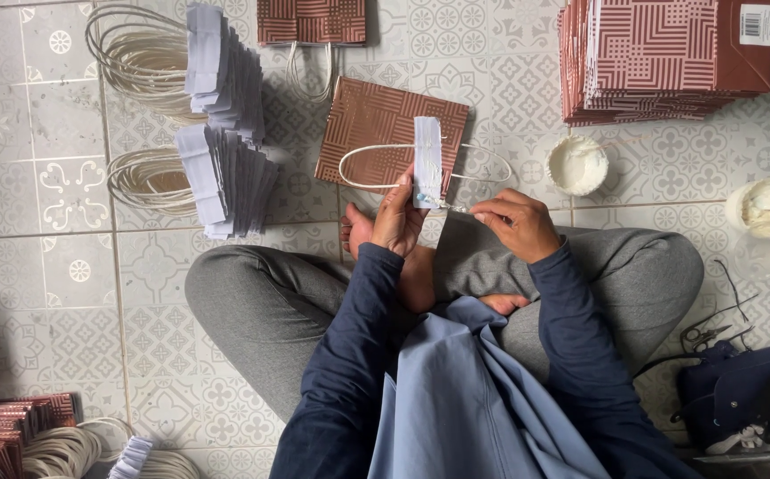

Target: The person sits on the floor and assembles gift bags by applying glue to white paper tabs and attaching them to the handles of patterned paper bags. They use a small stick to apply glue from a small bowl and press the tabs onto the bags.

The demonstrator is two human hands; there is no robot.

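Observation:
I sit cross-legged on a patterned tile floor. My left hand [400, 215] holds a white paper strip with a looped white cord handle [427, 160] upright over my knee. My right hand [516, 222] pinches a thin stick whose tip touches the lower end of the strip. Just beyond the strip lies a flat brown patterned paper bag [376, 124]. A small white bowl of paste [577, 165] sits on the floor to the right of the bag.
Two fanned piles of white strips with cord loops [225, 173] lie at upper left. A stack of brown bags [660, 58] sits at upper right, another bag [311, 22] at top. A cup [762, 206], scissors [704, 335] and a dark cloth are at right.

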